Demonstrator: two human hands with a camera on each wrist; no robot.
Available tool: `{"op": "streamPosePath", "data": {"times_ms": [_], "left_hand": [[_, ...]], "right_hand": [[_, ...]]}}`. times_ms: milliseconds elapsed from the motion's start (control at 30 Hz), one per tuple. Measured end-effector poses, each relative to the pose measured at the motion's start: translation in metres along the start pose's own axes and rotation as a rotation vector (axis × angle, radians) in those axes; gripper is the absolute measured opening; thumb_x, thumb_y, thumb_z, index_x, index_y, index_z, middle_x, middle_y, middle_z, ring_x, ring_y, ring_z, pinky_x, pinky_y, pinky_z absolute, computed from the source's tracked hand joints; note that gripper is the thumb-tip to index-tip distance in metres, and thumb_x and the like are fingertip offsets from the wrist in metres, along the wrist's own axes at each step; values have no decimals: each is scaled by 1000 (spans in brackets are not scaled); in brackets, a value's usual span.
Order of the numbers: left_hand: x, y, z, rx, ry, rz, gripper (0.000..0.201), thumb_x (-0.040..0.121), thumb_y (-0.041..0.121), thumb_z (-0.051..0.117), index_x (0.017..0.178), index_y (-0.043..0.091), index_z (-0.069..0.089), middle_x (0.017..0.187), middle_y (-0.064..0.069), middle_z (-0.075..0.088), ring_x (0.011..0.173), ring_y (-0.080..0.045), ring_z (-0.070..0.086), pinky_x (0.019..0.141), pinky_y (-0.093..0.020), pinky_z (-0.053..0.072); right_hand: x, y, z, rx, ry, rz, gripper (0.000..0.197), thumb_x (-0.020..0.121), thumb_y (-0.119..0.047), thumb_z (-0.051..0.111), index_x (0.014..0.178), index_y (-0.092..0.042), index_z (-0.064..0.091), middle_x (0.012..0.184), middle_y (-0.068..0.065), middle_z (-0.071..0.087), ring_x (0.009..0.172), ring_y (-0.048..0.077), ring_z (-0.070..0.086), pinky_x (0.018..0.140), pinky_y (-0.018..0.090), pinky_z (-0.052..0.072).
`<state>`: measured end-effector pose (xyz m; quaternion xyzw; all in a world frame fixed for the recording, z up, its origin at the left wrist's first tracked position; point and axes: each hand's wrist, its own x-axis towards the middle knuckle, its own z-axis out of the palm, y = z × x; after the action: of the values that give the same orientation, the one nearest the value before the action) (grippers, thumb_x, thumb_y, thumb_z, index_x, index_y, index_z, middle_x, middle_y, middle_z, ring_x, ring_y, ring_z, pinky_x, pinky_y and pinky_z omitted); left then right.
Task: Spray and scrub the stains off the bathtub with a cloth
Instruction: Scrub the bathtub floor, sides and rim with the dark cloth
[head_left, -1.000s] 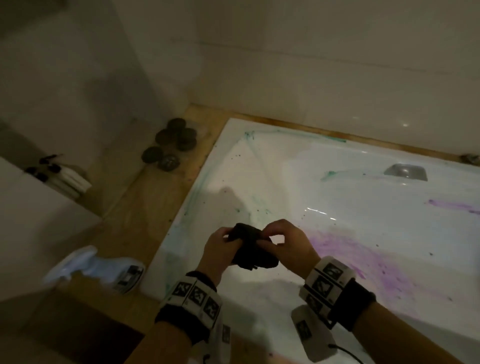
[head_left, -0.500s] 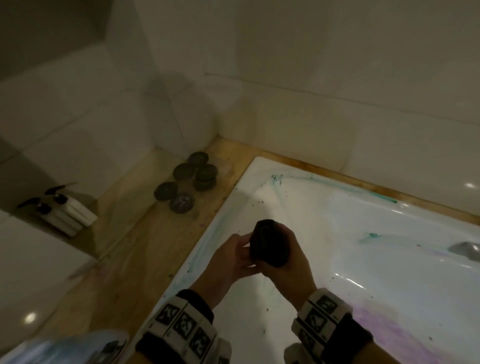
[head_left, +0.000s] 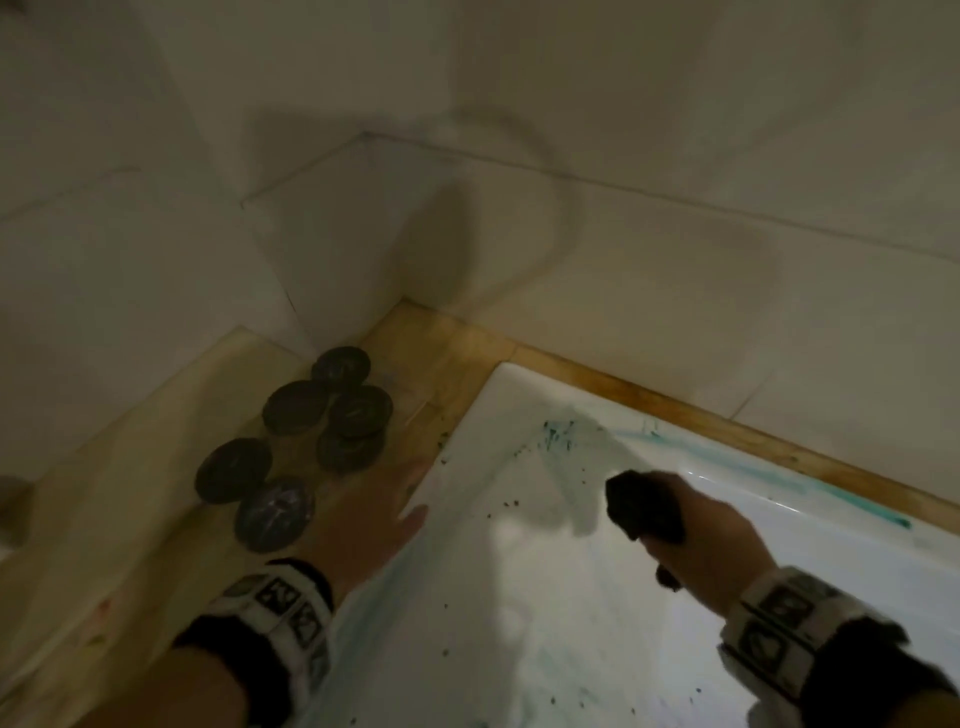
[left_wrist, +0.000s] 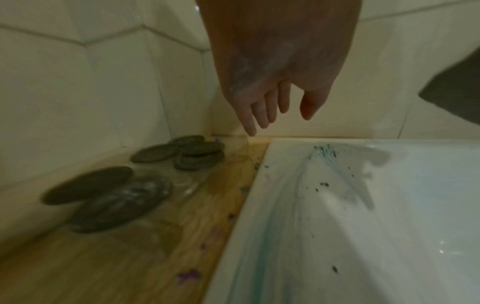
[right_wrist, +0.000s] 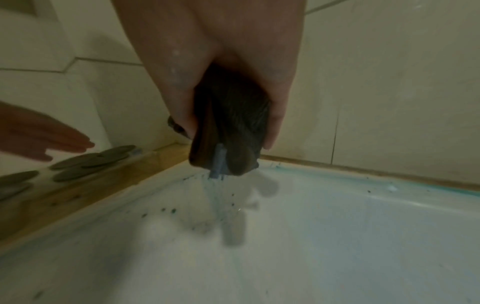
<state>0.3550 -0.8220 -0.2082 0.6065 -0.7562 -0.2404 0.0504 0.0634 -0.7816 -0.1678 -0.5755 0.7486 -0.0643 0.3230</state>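
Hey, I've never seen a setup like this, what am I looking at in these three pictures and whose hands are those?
No machine here: a person wears one camera on the head and one on each wrist. The head view looks down at a white bathtub with teal stains near its corner. The right hand grips a folded dark cloth; the right wrist view shows it close up. The left hand is open and empty, over the wooden ledge, where dark round lids lie.
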Motion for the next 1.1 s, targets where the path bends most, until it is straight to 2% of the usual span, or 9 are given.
{"op": "streamPosePath", "data": {"times_ms": [133,200,333,500,633,733,833,1000,1100], "left_hand": [[31,-5,61,75,-108,57,85,92,56,36,145,20,-20,146,13,-29,138,0,-15,103,-12,-12],[36,-19,84,140,-65,69,93,91,54,43,141,14,-23,142,9,-33,137,-5,-17,100,-12,-22],[47,-55,101,315,-283,170,117,56,83,42,149,14,21,157,-2,2,146,-19,-4,117,-36,-10],[52,-76,125,398,-165,324,88,81,76,25,142,13,33,154,1,18,146,-15,3,113,-39,8],[58,-91,131,516,-59,346,65,100,45,-4,144,5,22,144,-6,43,145,-25,6,109,-41,13],[57,-92,131,470,19,358,58,101,40,-1,142,10,26,136,-3,50,145,-21,1,109,-40,12],[56,-90,127,512,-7,331,59,101,41,1,131,11,43,130,-2,57,145,-21,3,109,-39,15],[56,-90,125,524,-65,355,70,94,62,8,128,14,45,138,-4,48,146,-19,3,115,-40,6],[58,-87,124,547,-149,342,73,90,69,12,130,17,45,152,-3,26,146,-21,4,117,-41,1]], "right_hand": [[53,-12,-13,-75,90,-64,25,92,-23,50,115,-31,47,93,-2,63,74,19,66,72,33,55],[85,-18,-15,-152,132,-141,40,91,-25,52,130,-28,45,109,2,62,87,22,63,81,32,52],[146,-39,-12,-302,77,-204,52,94,-31,49,143,-28,30,133,1,50,104,22,57,88,24,44],[213,-67,8,-509,57,-236,69,94,-33,49,148,-29,7,143,6,40,113,26,55,94,33,45],[277,-84,29,-323,34,-210,64,92,-31,52,147,-30,19,148,4,30,127,28,41,105,37,38],[298,-87,61,-385,-46,-264,60,95,-35,46,147,-26,17,153,3,20,139,24,22,111,29,18],[283,-72,85,-419,55,-343,58,97,-32,42,147,-29,13,157,-4,4,144,18,2,117,35,9],[233,-41,101,-380,87,-707,62,68,-2,72,126,-17,57,134,9,53,126,36,46,99,59,38],[221,-44,80,-338,61,-812,44,71,-10,74,114,-17,66,120,7,64,111,29,60,88,50,51]]}}
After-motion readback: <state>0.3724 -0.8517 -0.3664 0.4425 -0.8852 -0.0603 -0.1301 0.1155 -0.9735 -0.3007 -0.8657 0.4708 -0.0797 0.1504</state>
